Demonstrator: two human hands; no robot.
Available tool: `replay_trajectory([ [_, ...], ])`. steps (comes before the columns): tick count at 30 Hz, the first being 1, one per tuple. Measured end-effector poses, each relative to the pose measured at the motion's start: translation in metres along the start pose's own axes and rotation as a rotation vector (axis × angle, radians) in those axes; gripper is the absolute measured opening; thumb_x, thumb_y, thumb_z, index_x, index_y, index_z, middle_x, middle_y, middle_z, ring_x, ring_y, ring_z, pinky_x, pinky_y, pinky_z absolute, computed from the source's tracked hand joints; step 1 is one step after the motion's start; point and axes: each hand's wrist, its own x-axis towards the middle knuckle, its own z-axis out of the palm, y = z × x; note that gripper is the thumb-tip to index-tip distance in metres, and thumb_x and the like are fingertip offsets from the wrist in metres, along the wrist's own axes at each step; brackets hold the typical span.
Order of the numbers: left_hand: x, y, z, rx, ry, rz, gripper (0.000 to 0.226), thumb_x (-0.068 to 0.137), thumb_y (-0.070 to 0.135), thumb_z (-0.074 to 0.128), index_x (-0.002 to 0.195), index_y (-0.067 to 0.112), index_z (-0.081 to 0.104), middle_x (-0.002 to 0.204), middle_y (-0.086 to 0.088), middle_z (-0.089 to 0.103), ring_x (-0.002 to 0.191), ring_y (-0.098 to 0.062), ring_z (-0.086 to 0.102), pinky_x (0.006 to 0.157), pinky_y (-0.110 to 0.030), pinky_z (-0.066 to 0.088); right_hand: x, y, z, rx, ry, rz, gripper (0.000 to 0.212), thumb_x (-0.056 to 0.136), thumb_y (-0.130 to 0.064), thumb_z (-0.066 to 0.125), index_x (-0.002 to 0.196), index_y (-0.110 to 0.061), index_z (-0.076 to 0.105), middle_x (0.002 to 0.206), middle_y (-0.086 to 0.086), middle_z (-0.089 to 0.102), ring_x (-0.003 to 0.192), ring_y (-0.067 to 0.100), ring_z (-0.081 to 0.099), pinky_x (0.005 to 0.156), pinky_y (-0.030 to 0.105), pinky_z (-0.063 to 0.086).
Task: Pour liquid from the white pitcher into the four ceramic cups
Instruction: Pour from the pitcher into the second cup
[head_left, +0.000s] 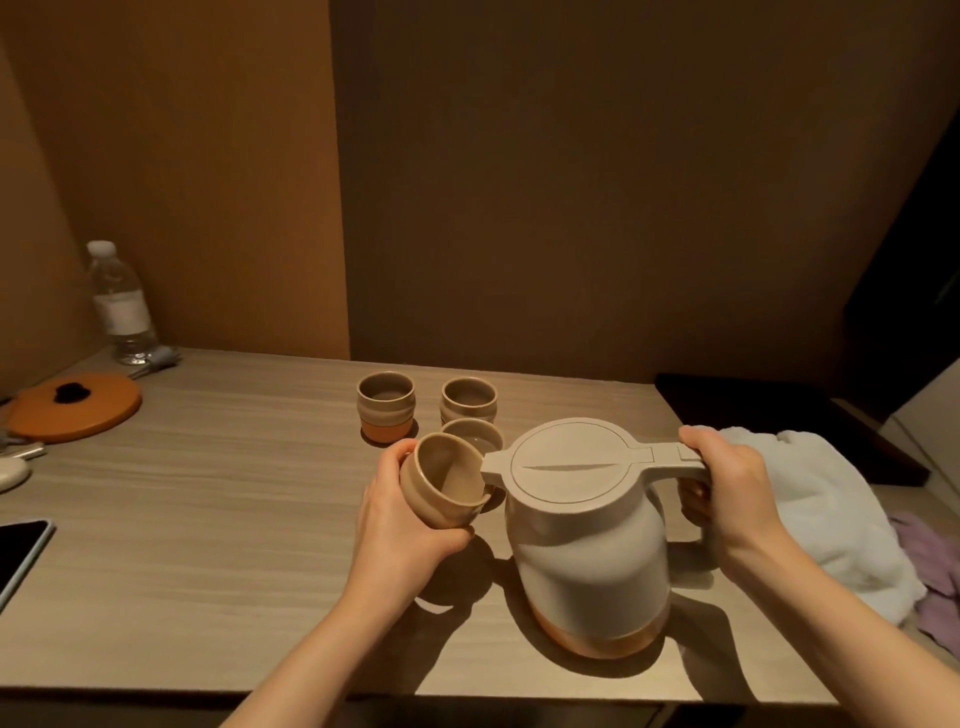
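The white pitcher (587, 535) has a flat lid and an orange base, and its spout points left. My right hand (727, 493) grips its handle. My left hand (400, 525) holds a beige ceramic cup (441, 483) tilted toward the spout, with its rim right under it. A little liquid lies in the bottom of that cup. Behind it stands a third cup (472, 434), partly hidden. Two more cups, the far left cup (385, 405) and the far right cup (468, 399), stand upright at the back of the wooden table (208, 519).
A clear water bottle (122, 304) stands at the back left beside an orange round lid (75, 405). A dark phone (21, 551) lies at the left edge. A white towel (821, 499) and purple cloth (935, 566) lie right of the pitcher.
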Motion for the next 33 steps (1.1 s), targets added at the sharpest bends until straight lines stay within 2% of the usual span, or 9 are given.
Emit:
replay_trajectory([
  [3,0.005,0.002,-0.004,0.052,0.005,0.045,0.097,0.048,0.019,0.091,0.122,0.048,0.037,0.120,0.020,0.051,0.116,-0.011,0.049,0.090,-0.036,0.051,0.002,-0.003,0.005,-0.033,-0.032,-0.016,0.046,0.094,-0.025,0.048,0.051,-0.008,0.047,0.041,-0.004,0.039,0.039,0.008,0.034,0.042,0.025,0.024],
  [11,0.010,0.005,-0.010,0.163,-0.033,0.092,0.097,0.050,0.016,0.092,0.122,0.044,0.033,0.122,0.020,0.043,0.119,-0.008,0.041,0.090,-0.025,0.041,0.006,-0.013,0.014,-0.058,-0.070,-0.051,0.049,0.092,-0.023,0.050,0.047,-0.008,0.041,0.039,-0.002,0.032,0.038,0.011,0.028,0.042,0.028,0.021],
  [16,0.012,0.002,-0.014,0.187,-0.025,0.090,0.097,0.051,0.016,0.093,0.124,0.040,0.034,0.120,0.019,0.041,0.112,-0.004,0.043,0.078,-0.010,0.034,0.007,-0.017,0.018,-0.090,-0.086,-0.047,0.050,0.094,-0.023,0.049,0.047,-0.007,0.042,0.038,-0.004,0.033,0.037,0.009,0.029,0.042,0.028,0.023],
  [19,0.012,0.001,-0.016,0.200,-0.027,0.093,0.098,0.051,0.016,0.093,0.128,0.036,0.036,0.120,0.018,0.041,0.113,-0.005,0.043,0.082,-0.016,0.037,0.009,-0.018,0.020,-0.112,-0.094,-0.058,0.050,0.094,-0.023,0.049,0.047,-0.007,0.042,0.037,-0.005,0.033,0.037,0.008,0.029,0.042,0.027,0.023],
  [26,0.013,0.004,-0.023,0.246,-0.040,0.132,0.099,0.049,0.017,0.093,0.128,0.039,0.037,0.120,0.021,0.041,0.114,-0.004,0.042,0.089,-0.025,0.042,0.011,-0.022,0.027,-0.130,-0.122,-0.075,0.049,0.093,-0.020,0.050,0.046,-0.006,0.043,0.037,-0.002,0.032,0.036,0.009,0.028,0.039,0.024,0.023],
  [33,0.014,0.004,-0.027,0.266,-0.052,0.125,0.096,0.051,0.014,0.092,0.131,0.031,0.042,0.124,0.014,0.043,0.116,-0.007,0.042,0.093,-0.027,0.042,0.013,-0.030,0.033,-0.122,-0.142,-0.070,0.050,0.091,-0.018,0.050,0.043,-0.009,0.040,0.037,-0.002,0.029,0.036,0.011,0.024,0.038,0.025,0.021],
])
